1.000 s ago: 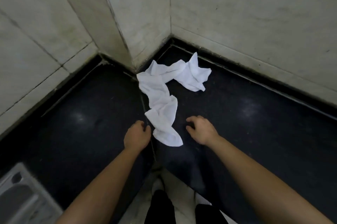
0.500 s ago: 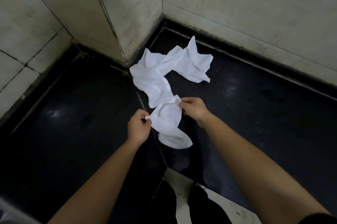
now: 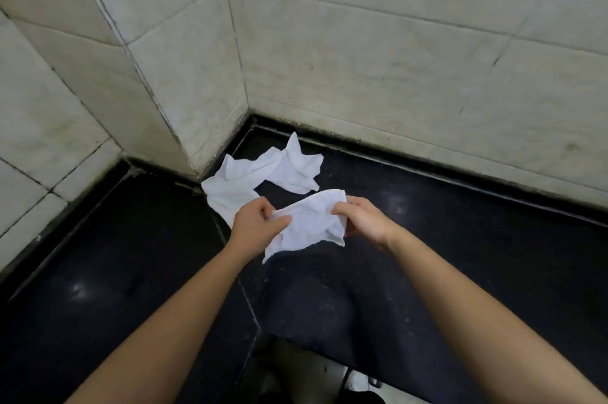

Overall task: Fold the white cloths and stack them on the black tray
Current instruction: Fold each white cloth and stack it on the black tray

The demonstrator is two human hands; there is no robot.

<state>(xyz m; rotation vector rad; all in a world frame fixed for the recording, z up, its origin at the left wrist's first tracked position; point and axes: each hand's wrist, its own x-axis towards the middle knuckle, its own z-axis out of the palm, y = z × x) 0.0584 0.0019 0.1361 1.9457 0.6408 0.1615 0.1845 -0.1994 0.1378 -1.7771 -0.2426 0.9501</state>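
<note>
Held cloth (image 3: 307,222): lifted off the black counter (image 3: 427,255) since the previous frame, now stretched between both hands.
Left hand (image 3: 255,227): fingers pinched on the cloth's left edge.
Right hand (image 3: 363,221): fingers closed on its right edge.
Remaining cloths (image 3: 263,178): left crumpled by the tiled wall (image 3: 394,58) corner, unchanged.
Black tray: not seen.
</note>
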